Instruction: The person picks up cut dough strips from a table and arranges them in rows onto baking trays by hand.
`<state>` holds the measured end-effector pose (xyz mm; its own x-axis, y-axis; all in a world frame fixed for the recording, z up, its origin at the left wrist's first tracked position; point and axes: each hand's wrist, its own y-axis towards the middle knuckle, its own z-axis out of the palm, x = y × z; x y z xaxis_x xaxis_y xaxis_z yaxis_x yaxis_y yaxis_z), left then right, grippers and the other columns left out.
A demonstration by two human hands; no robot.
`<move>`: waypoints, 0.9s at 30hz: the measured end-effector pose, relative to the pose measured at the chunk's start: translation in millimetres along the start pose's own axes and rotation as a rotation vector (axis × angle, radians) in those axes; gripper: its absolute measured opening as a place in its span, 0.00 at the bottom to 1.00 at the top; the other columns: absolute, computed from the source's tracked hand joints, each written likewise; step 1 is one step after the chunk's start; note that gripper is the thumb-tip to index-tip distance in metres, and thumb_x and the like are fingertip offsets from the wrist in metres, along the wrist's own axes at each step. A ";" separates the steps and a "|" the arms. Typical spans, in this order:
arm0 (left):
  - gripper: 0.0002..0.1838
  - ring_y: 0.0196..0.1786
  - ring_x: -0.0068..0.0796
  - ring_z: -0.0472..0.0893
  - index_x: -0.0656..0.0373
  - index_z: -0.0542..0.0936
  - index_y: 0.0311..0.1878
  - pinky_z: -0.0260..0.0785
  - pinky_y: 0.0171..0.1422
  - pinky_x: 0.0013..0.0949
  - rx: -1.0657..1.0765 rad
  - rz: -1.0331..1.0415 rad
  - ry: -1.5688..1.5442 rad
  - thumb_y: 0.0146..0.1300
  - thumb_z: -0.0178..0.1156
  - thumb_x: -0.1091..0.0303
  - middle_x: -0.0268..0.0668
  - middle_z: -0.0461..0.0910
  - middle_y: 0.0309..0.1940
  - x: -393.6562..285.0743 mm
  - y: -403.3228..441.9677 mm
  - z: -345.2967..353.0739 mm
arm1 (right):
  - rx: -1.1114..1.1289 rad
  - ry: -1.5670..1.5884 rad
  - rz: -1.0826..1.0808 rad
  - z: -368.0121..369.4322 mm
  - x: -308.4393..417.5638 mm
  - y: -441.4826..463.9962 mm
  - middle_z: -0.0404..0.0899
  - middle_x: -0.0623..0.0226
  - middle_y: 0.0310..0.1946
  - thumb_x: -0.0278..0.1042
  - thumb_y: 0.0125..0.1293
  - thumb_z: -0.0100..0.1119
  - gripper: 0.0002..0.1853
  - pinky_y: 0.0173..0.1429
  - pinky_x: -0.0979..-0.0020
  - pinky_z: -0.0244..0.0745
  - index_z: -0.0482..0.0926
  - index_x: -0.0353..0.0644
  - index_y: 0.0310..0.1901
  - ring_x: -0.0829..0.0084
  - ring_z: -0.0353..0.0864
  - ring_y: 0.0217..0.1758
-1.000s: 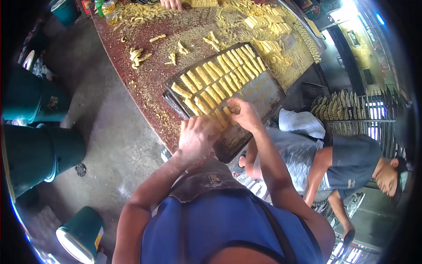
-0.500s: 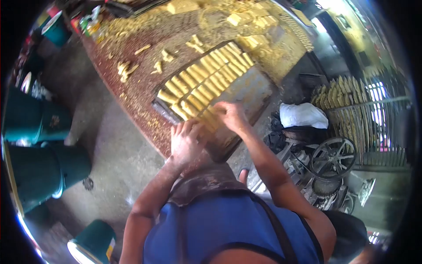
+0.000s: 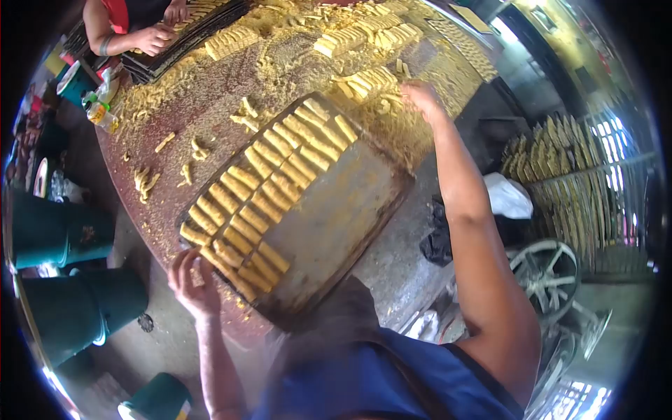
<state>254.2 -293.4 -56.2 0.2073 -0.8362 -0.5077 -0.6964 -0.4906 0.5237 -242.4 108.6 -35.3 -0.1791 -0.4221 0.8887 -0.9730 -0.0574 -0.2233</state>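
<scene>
Rows of yellow dough sticks (image 3: 264,203) lie on a dark metal tray (image 3: 336,217) that rests on the red-brown table (image 3: 143,171). My left hand (image 3: 194,282) is at the tray's lower left corner, fingers apart and curved, beside the end of the nearest sticks. My right hand (image 3: 422,99) reaches past the tray's far right corner to a pile of cut dough sticks (image 3: 367,82). Its fingers are bent down at the pile's right end, and whether they hold a stick cannot be made out.
Another person's hands (image 3: 155,38) work over a tray at the far left. More stacks of sticks (image 3: 341,42) and dough scraps (image 3: 145,183) lie about the table. Green bins (image 3: 56,308) stand on the left, a spoked wheel (image 3: 546,276) and a rack (image 3: 560,189) on the right.
My hands have come apart: the right went from the tray to the far pile, the left stayed near the tray's corner. The view has shifted, the other worker's arms show, and sticks fill the near end.
</scene>
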 end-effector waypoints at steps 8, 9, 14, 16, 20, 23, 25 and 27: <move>0.09 0.52 0.42 0.81 0.61 0.83 0.48 0.74 0.58 0.41 -0.072 -0.159 0.201 0.65 0.63 0.77 0.44 0.81 0.48 -61.3 -29.0 12.1 | 0.079 -0.434 0.108 12.9 -21.8 175.9 0.85 0.62 0.39 0.53 0.65 0.67 0.23 0.39 0.65 0.78 0.84 0.41 0.50 0.73 0.82 0.37; 0.09 0.51 0.42 0.82 0.61 0.83 0.47 0.74 0.59 0.41 -0.075 -0.182 0.208 0.65 0.63 0.77 0.44 0.81 0.48 -64.7 -38.6 13.0 | 0.176 -0.398 0.169 15.4 -21.7 182.0 0.86 0.63 0.38 0.54 0.65 0.67 0.23 0.38 0.66 0.78 0.84 0.42 0.49 0.73 0.82 0.35; 0.08 0.51 0.39 0.82 0.61 0.84 0.45 0.74 0.58 0.39 -0.115 -0.348 0.187 0.65 0.62 0.78 0.42 0.82 0.46 -88.4 -52.4 17.9 | 0.253 -0.448 0.251 21.5 -36.8 213.6 0.85 0.68 0.39 0.60 0.65 0.64 0.22 0.40 0.62 0.76 0.84 0.49 0.45 0.74 0.81 0.35; 0.07 0.51 0.39 0.82 0.61 0.84 0.45 0.74 0.58 0.39 -0.127 -0.366 0.183 0.65 0.62 0.78 0.42 0.82 0.46 -94.6 -48.4 19.0 | 0.217 -0.470 0.366 17.0 2.7 166.6 0.85 0.67 0.41 0.62 0.65 0.63 0.23 0.44 0.59 0.76 0.84 0.49 0.45 0.72 0.81 0.38; 0.07 0.50 0.39 0.82 0.62 0.84 0.46 0.74 0.57 0.38 -0.164 -0.384 0.207 0.65 0.62 0.77 0.42 0.82 0.47 -91.4 -53.4 17.2 | 0.257 -0.487 0.320 23.2 -8.5 171.6 0.84 0.66 0.45 0.65 0.64 0.62 0.28 0.53 0.53 0.74 0.81 0.48 0.53 0.67 0.80 0.44; 0.07 0.49 0.37 0.82 0.62 0.84 0.46 0.75 0.54 0.37 -0.178 -0.411 0.258 0.66 0.61 0.77 0.42 0.83 0.47 -95.8 -65.9 13.3 | 0.258 -0.491 0.276 29.0 -8.1 169.3 0.83 0.63 0.49 0.61 0.66 0.61 0.31 0.54 0.52 0.76 0.77 0.46 0.61 0.65 0.81 0.48; 0.07 0.48 0.35 0.82 0.62 0.84 0.46 0.75 0.50 0.34 -0.209 -0.529 0.228 0.67 0.61 0.76 0.42 0.83 0.47 -92.0 -83.9 11.0 | 0.440 -0.344 0.371 27.8 -34.2 196.1 0.64 0.50 0.72 0.63 0.68 0.59 0.38 0.64 0.40 0.65 0.67 0.48 0.72 0.54 0.67 0.69; 0.07 0.47 0.32 0.82 0.61 0.84 0.46 0.74 0.46 0.32 -0.213 -0.517 0.235 0.67 0.62 0.75 0.40 0.83 0.47 -87.2 -96.0 11.7 | 0.532 -0.206 0.411 30.2 -38.2 194.9 0.59 0.48 0.75 0.60 0.71 0.56 0.37 0.70 0.40 0.63 0.65 0.45 0.72 0.52 0.63 0.74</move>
<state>294.9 -170.5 -70.2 0.6450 -0.4966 -0.5808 -0.3172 -0.8655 0.3877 -420.8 86.3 -124.8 -0.4353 -0.6640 0.6079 -0.6198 -0.2687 -0.7374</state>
